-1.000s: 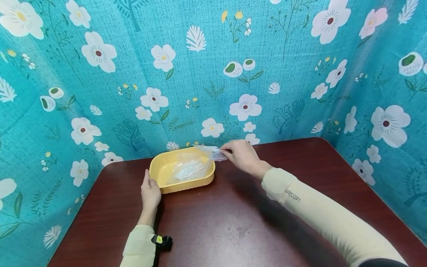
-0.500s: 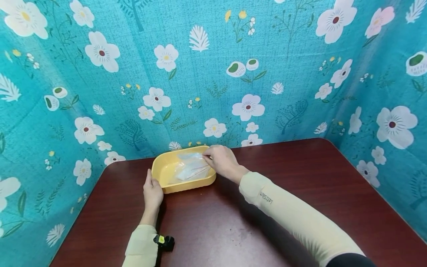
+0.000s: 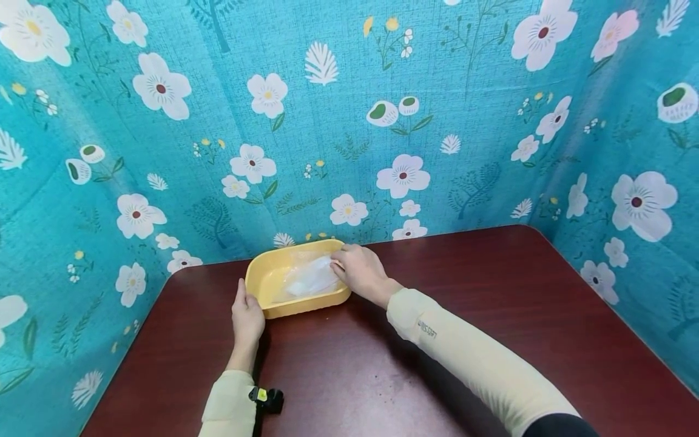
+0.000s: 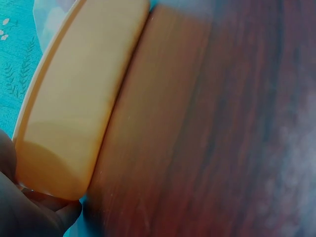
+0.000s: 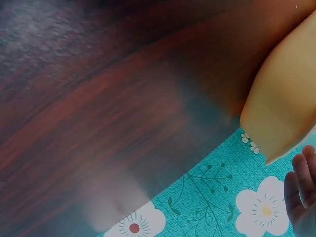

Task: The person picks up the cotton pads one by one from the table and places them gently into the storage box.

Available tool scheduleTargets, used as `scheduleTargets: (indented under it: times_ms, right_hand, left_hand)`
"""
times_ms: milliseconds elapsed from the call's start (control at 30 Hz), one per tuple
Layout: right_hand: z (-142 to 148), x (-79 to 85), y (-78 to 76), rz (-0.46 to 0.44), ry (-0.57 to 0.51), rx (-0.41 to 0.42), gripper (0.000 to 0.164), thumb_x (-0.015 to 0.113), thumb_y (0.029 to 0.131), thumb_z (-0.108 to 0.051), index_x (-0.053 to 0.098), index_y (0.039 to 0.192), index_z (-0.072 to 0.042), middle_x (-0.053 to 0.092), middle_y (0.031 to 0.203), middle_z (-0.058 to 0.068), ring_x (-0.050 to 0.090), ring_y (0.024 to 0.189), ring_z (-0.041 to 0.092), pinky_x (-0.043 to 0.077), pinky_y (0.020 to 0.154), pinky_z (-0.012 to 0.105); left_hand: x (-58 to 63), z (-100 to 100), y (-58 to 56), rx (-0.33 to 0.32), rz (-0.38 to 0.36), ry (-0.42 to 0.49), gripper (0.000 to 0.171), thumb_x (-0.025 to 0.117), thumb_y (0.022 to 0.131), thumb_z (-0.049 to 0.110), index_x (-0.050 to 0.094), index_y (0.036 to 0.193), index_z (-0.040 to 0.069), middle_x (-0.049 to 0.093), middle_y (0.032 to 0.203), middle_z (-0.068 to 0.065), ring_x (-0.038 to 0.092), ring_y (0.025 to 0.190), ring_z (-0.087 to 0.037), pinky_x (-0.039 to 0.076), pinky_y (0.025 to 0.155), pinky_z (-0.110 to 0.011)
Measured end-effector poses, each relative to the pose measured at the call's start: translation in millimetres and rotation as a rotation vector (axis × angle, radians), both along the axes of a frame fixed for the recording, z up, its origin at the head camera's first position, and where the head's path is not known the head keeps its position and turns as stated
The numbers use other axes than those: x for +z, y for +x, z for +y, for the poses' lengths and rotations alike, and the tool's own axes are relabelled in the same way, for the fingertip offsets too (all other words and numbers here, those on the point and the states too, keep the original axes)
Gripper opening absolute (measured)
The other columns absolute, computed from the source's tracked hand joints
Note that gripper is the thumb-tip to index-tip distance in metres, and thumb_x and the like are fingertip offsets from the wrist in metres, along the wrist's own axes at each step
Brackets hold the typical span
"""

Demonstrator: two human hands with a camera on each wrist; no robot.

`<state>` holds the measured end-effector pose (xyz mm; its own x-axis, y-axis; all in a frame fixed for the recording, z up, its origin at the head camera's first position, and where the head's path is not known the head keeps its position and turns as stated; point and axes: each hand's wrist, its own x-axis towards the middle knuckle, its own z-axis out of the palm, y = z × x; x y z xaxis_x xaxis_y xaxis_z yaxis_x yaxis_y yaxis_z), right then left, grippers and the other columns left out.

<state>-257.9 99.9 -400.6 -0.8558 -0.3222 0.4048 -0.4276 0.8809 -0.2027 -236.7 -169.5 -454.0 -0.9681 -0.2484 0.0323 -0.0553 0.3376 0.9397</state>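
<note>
A yellow plastic basin (image 3: 264,311) with rounded corners sits near the table's back edge. Inside it lies a clear plastic bag (image 3: 314,278) with something whitish in it. My left hand (image 3: 247,315) grips the basin's left end, thumb up at the rim; the left wrist view shows the fingers of this hand (image 4: 34,210) curled around the basin's corner (image 4: 74,98). Over the basin's right end, my right hand (image 3: 360,270) pinches the bag at its right side. Several fingers of that hand (image 5: 303,182) show beyond the basin wall (image 5: 286,94) in the right wrist view.
The basin stands on a dark red-brown wooden table (image 3: 464,291). Behind and on both sides hangs a turquoise flowered cloth (image 3: 327,152), close behind the basin. A small black camera (image 3: 267,399) is strapped at the left wrist.
My right hand has moved left from beyond the basin's right end to over it, bringing the bag's raised end down into the basin. My left hand stays at the basin's left end.
</note>
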Motion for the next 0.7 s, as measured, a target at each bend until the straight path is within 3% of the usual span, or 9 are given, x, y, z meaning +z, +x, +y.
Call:
scheduleTargets:
  times_ms: [100, 300, 467, 700]
  right_hand:
    - [5, -0.7, 4.2, -0.003, -0.021, 0.005, 0.027, 0.062, 0.101, -0.034, 0.076, 0.114, -0.015, 0.070, 0.102, 0.002, 0.065, 0.088, 0.019, 0.057, 0.075, 0.035]
    - [32, 1.7, 14.2, 0.038, -0.039, 0.022, 0.027, 0.062, 0.100, -0.034, 0.077, 0.112, -0.015, 0.068, 0.101, 0.002, 0.065, 0.089, 0.020, 0.056, 0.076, 0.036]
    - [72, -0.4, 19.0, -0.065, -0.003, -0.030, 0.039, 0.057, 0.102, -0.040, 0.071, 0.126, -0.013, 0.066, 0.120, 0.008, 0.062, 0.110, 0.026, 0.052, 0.094, 0.044]
    - [145, -4.0, 33.8, -0.140, 0.010, -0.098, 0.052, 0.057, 0.101, -0.043, 0.061, 0.139, -0.008, 0.057, 0.138, 0.018, 0.053, 0.126, 0.035, 0.044, 0.102, 0.054]
  left_hand:
    - [0.5, -1, 0.2, -0.010, 0.001, -0.018, 0.054, 0.025, 0.109, 0.008, 0.013, 0.162, 0.009, 0.016, 0.165, -0.015, 0.018, 0.150, -0.031, 0.018, 0.120, -0.047]
    - [6.6, -8, -2.4, -0.060, -0.021, -0.154, 0.055, 0.027, 0.108, 0.010, 0.012, 0.161, 0.005, 0.017, 0.164, -0.019, 0.020, 0.149, -0.035, 0.020, 0.120, -0.049]
    - [13.6, -22, -2.0, -0.134, -0.045, -0.288, 0.058, 0.029, 0.110, 0.021, 0.008, 0.161, 0.003, 0.017, 0.164, -0.021, 0.021, 0.148, -0.039, 0.018, 0.119, -0.053]
    - [22.0, -39, 3.2, -0.221, -0.115, -0.373, 0.064, 0.023, 0.110, 0.044, -0.003, 0.162, 0.017, 0.010, 0.166, -0.016, 0.015, 0.150, -0.039, 0.014, 0.119, -0.058]
